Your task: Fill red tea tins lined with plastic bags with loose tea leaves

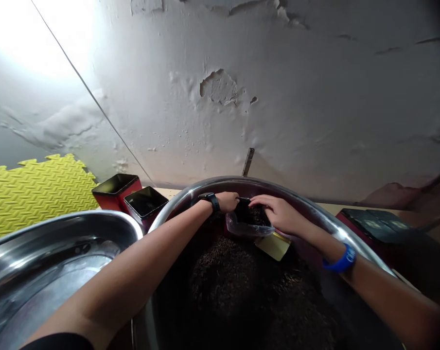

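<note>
Inside a large metal basin [201, 184], a small container [237, 228] lined with clear plastic holds dark loose material. My left hand [227, 201], with a black watch at the wrist, is closed at the container's far left edge, by a dark rim or bar. My right hand [276, 210] reaches over its right side, fingers slightly spread over the dark contents; a blue band circles that wrist. A flat yellowish piece [273, 246] lies just below the container. Dark, leaf-like loose material [223, 272] covers the basin's bottom.
At the left are another metal basin [127, 221], two open red-and-black boxes [112, 192] [147, 209] and a yellow foam mat [41, 194]. Dark tins [376, 224] stand at the right. A peeling wall [296, 107] rises behind, with a thin upright bar [248, 162] against it.
</note>
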`<state>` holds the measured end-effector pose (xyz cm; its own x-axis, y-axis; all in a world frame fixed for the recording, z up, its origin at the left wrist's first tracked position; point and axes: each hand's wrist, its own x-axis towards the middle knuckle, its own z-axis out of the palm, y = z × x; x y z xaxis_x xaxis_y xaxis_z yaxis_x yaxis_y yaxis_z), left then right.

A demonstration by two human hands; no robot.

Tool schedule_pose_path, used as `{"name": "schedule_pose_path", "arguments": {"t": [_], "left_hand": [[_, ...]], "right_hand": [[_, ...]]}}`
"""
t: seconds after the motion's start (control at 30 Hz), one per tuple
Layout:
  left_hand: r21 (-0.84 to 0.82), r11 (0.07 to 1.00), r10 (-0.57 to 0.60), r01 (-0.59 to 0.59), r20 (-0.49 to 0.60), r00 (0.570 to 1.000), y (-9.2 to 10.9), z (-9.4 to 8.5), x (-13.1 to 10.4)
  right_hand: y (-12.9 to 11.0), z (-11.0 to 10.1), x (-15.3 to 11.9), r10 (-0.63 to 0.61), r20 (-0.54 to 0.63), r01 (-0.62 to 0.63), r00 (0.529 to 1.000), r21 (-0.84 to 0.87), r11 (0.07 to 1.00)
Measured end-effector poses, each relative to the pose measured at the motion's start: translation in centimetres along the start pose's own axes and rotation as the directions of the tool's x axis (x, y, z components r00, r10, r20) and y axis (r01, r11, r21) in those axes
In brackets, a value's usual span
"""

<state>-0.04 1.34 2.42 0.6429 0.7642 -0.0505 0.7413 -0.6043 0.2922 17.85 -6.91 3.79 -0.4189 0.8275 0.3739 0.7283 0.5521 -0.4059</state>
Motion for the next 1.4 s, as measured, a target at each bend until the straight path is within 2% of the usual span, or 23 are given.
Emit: {"name": "schedule_pose_path", "arguments": {"t": [0.07,0.2,0.33,0.47,0.57,0.63,0.7,0.73,0.8,0.9,0.97,1.03,1.07,1.1,1.17,1.23,1.27,1.33,1.4], "left_hand": [[-0.005,1.0,0.007,-0.007,0.005,1.0,0.0,0.0,0.0],[0.002,1.0,-0.014,0.014,0.003,1.0,0.0,0.0,0.0],[0.01,1.0,-0.002,0.002,-0.017,1.0,0.1,0.0,0.0],[0.007,1.0,-0.004,0.004,-0.01,1.0,0.1,0.0,-0.1],[-0.012,1.0,0.011,-0.012,-0.022,1.0,-0.1,0.0,-0.1],[-0.027,0.999,0.022,-0.023,-0.027,0.999,-0.2,0.1,0.0],[-0.042,0.999,0.017,-0.018,-0.027,0.999,-0.4,0.2,0.1],[-0.051,0.999,0.013,-0.014,-0.027,1.0,-0.5,0.3,0.1],[-0.067,0.998,0.008,-0.01,-0.03,1.0,-0.6,0.4,0.3],[-0.081,0.997,0.009,-0.012,-0.038,0.999,-0.7,0.6,0.3],[-0.082,0.997,0.01,-0.013,-0.037,0.999,-0.7,0.5,0.2],[-0.08,0.997,0.013,-0.016,-0.032,0.999,-0.7,0.5,0.1],[-0.08,0.997,0.015,-0.018,-0.033,0.999,-0.7,0.4,0.0],[-0.08,0.997,0.018,-0.021,-0.036,0.999,-0.7,0.4,0.0],[-0.084,0.996,0.026,-0.031,-0.053,0.998,-0.7,0.3,0.0],[-0.09,0.995,0.034,-0.04,-0.065,0.997,-0.9,0.2,0.1],[-0.093,0.995,0.037,-0.043,-0.063,0.997,-1.0,0.1,0.1],[-0.095,0.994,0.049,-0.053,-0.048,0.998,-1.1,0.0,0.3],[-0.08,0.994,0.07,-0.073,-0.036,0.997,-1.2,-0.1,0.3]], "right_hand": [[0.2,0.2,-0.4,-0.031,-0.008,0.03,0.999,-0.106,0.994],[0.2,1.6,-0.8,-0.047,0.142,0.078,0.989,-0.219,0.973],[0.1,2.6,-0.7,-0.122,0.115,0.146,0.986,-0.238,0.96],[0.3,1.8,-0.7,-0.058,0.141,0.094,0.988,-0.262,0.961],[-0.2,0.9,-0.8,-0.047,0.029,0.052,0.998,-0.203,0.978],[-1.5,0.9,-1.2,-0.089,-0.015,0.087,0.996,-0.121,0.989],[-3.3,1.8,-1.9,-0.159,0.118,0.161,0.98,-0.007,0.987],[-4.3,2.5,-2.5,-0.207,0.238,0.198,0.949,0.064,0.978],[-5.7,4.6,-3.9,-0.308,0.486,0.245,0.818,0.19,0.951],[-6.0,8.2,-6.4,-0.327,0.685,0.234,0.651,0.229,0.945],[-5.3,10.1,-7.6,-0.374,0.754,0.226,0.541,0.297,0.928],[-4.4,11.2,-8.4,-0.477,0.771,0.202,0.421,0.433,0.879],[-4.2,11.5,-8.6,-0.522,0.763,0.178,0.38,0.494,0.851],[-4.0,11.5,-8.7,-0.547,0.755,0.15,0.36,0.532,0.833],[-4.0,11.0,-8.4,-0.532,0.76,0.086,0.372,0.543,0.836],[-4.5,9.9,-7.8,-0.486,0.791,0.016,0.372,0.518,0.855],[-4.8,9.2,-7.3,-0.457,0.801,-0.019,0.387,0.502,0.864],[-5.4,7.4,-6.1,-0.401,0.798,-0.082,0.45,0.484,0.871],[-5.9,5.4,-4.8,-0.341,0.772,-0.138,0.536,0.479,0.867]]}}
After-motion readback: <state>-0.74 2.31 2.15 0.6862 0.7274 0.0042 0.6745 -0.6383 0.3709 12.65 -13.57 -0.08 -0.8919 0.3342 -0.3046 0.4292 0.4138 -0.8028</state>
